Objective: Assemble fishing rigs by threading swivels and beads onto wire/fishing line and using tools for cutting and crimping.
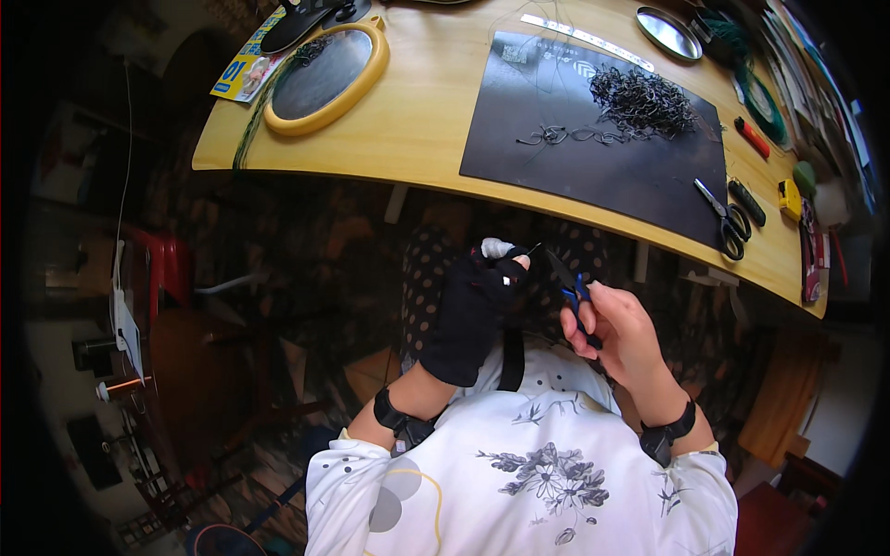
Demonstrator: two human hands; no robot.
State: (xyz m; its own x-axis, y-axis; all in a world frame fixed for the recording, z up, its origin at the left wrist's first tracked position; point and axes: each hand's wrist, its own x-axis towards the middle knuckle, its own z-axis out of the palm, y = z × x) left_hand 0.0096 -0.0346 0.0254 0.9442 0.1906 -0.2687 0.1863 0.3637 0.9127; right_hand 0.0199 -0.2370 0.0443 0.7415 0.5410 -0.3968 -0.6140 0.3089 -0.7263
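Trimming, probably: right hand (619, 326) clamped on snips (579, 292), left hand (480, 292) alongside pinching a thin bit (534, 247), so careful aim's next.

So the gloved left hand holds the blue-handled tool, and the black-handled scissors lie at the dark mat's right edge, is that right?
No: the head view shows the blue-handled tool in the bare right hand, not the gloved left hand. The black-handled scissors do lie at the right edge of the dark mat.
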